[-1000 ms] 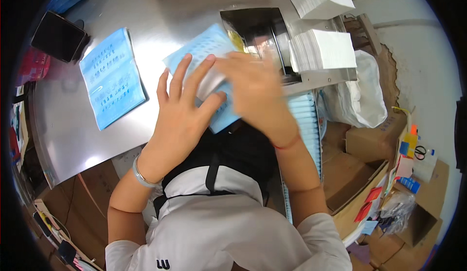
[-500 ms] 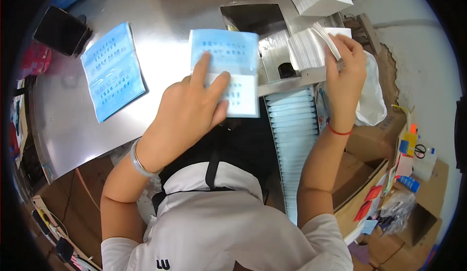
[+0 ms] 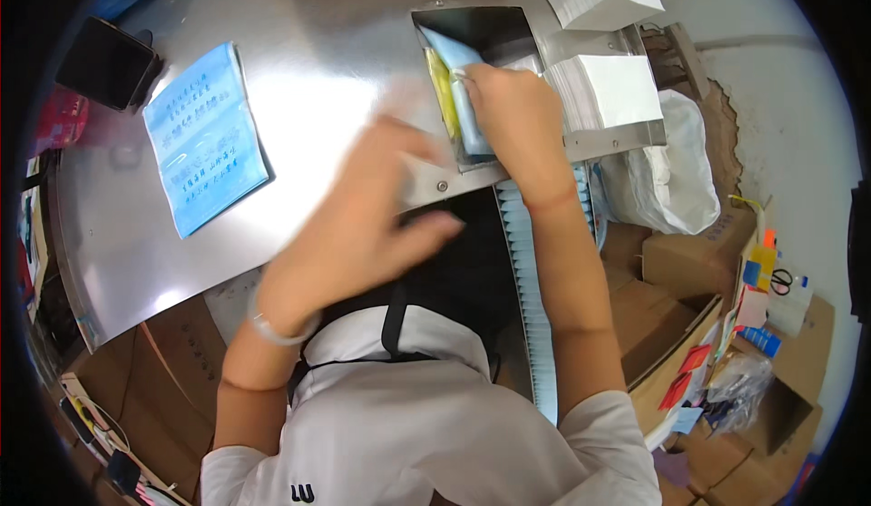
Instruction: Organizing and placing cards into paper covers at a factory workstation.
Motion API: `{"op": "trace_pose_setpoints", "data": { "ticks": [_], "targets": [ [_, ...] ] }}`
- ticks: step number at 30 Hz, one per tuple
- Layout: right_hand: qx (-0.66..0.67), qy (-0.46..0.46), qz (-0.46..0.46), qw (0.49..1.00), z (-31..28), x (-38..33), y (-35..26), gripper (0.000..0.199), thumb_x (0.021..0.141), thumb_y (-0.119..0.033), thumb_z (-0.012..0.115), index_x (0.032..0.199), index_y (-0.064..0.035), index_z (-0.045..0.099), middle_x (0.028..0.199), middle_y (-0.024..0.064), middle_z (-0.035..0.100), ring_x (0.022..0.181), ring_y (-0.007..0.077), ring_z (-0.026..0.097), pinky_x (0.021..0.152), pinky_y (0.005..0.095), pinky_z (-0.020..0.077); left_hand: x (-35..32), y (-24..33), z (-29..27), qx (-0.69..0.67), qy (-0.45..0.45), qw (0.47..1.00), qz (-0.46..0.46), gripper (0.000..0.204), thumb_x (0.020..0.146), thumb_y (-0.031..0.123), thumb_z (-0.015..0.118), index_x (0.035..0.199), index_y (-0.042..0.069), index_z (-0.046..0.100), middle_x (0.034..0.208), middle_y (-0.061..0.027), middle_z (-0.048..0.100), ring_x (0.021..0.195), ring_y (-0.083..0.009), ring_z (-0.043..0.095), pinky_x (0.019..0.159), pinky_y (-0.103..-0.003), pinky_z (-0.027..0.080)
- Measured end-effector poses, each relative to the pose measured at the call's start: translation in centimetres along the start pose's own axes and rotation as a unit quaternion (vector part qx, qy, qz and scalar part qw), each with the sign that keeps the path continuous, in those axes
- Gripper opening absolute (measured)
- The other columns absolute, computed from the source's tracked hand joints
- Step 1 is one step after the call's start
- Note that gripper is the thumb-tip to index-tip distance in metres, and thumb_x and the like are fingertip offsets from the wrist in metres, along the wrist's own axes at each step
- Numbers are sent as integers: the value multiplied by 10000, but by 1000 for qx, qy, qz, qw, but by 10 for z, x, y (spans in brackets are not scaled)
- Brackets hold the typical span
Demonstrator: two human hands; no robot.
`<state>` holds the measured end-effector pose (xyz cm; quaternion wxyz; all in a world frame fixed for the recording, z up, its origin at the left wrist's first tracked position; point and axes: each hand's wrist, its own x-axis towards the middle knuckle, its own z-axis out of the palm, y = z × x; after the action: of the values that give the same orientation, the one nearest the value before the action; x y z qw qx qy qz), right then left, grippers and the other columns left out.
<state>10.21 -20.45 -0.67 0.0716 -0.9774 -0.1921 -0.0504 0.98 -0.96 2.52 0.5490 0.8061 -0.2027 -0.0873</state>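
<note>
A: What is biggest in view?

B: The steel table (image 3: 299,70), bare metal w/ glare. On its left part lies a blue printed sheet (image 3: 205,137), flat, and a dark phone (image 3: 107,63) near the far left corner.

A: And on the right?

B: A metal tray (image 3: 490,29) set in the table, w/ stacks of white paper (image 3: 606,88) just beside it. Below the tray runs a long row of pale blue packets (image 3: 533,297).

A: The hands?

B: Right hand (image 3: 510,111) is inside the tray, fingers curled and pressed on a blue packet (image 3: 454,57) there, next to sth yellow. Left hand (image 3: 363,220) is blurred above the table edge, fingers spread, holding nothing I can see.
</note>
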Motion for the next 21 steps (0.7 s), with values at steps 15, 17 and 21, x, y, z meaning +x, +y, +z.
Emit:
{"op": "trace_pose_setpoints", "data": {
  "ticks": [15, 17, 21],
  "targets": [
    [9, 205, 66, 976, -59, -44, 54, 238, 846, -72, 662, 1069, -9, 713, 1073, 127, 609, 965, 335, 547, 823, 419, 484, 2, -33, 23, 420, 143, 895, 33, 277, 781, 218, 765, 982, 99, 617, 1273, -252, 545, 1272, -474, 462, 984, -582, 402],
    [95, 213, 38, 972, -66, -48, 74, 297, 816, -32, 650, 1109, -14, 699, 1129, 129, 611, 1003, 337, 550, 854, 420, 477, 2, -30, 31, 395, 132, 907, 56, 300, 765, 190, 758, 1010, 83, 622, 1319, -256, 514, 1312, -478, 425, 998, -602, 387],
    [21, 174, -161, 971, -37, -77, -22, 322, 818, -114, 648, 1137, -94, 685, 1274, 121, 583, 1181, 311, 544, 997, 498, 440, -13, -36, 0, 337, 86, 935, 76, 419, 713, 123, 734, 1107, 38, 619, 1431, -240, 432, 1355, -432, 384, 994, -609, 372]
  ]
}}
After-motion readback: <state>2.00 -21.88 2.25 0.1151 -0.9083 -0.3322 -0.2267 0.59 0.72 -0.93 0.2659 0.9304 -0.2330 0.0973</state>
